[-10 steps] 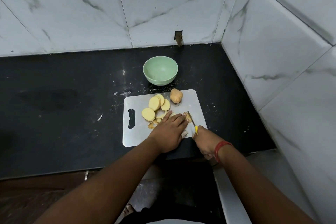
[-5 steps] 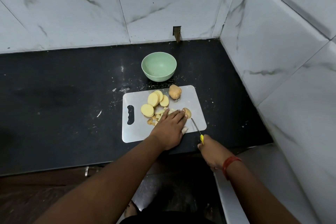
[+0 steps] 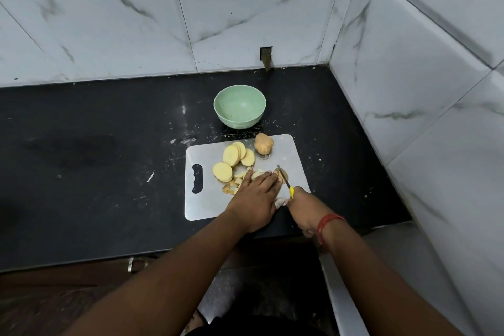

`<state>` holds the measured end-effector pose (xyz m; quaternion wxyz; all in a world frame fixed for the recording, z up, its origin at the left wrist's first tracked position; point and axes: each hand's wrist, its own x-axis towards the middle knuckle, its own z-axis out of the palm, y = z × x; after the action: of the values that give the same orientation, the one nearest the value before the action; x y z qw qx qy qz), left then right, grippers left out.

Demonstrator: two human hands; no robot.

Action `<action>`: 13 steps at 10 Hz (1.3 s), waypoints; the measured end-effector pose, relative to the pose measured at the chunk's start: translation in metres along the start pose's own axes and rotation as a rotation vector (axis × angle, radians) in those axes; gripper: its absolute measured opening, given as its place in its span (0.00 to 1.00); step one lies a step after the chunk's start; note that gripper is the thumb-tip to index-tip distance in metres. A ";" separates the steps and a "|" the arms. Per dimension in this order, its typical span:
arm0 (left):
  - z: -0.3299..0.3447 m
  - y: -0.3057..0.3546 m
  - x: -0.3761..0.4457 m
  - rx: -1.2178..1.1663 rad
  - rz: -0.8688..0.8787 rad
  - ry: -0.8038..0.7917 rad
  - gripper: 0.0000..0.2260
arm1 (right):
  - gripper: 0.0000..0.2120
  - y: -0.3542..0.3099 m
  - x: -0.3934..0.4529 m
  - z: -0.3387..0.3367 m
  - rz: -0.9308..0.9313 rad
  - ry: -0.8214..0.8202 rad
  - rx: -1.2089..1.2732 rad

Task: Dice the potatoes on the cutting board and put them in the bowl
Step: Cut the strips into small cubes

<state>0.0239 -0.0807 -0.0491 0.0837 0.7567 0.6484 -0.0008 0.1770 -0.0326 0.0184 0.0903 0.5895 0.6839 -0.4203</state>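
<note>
Green bowl [image 3: 239,106], yellow-handled knife [image 3: 285,181]

Black stone counter [image 3: 81,150] meets white marble-veined wall tiles [image 3: 245,16] in a corner.

Two bare arms are seen, with no sleeves on them. A red thread band [image 3: 327,224] is tied around the wrist of the right arm. No rings are seen on the fingers [image 3: 261,177] of the left hand [image 3: 255,199].

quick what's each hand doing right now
Left hand: open, fingers flat on the potato pieces on the cutting board.
Right hand: grips the yellow-handled knife.
</note>
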 end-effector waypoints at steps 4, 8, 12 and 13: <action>0.001 -0.001 -0.001 -0.014 0.004 0.016 0.37 | 0.06 -0.002 0.003 0.008 0.018 0.022 -0.015; 0.006 -0.004 0.001 -0.026 0.033 0.073 0.34 | 0.07 -0.002 0.007 0.008 0.025 0.000 -0.077; 0.007 0.002 -0.001 0.059 0.019 0.080 0.31 | 0.33 0.005 -0.010 0.016 -0.184 0.168 -0.219; 0.007 0.003 -0.001 0.068 0.015 0.076 0.31 | 0.15 0.028 -0.022 0.022 -0.267 -0.087 -0.790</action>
<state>0.0274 -0.0825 -0.0557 0.0332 0.7635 0.6449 0.0068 0.2001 -0.0651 0.0050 0.2831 0.3973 0.8585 -0.1580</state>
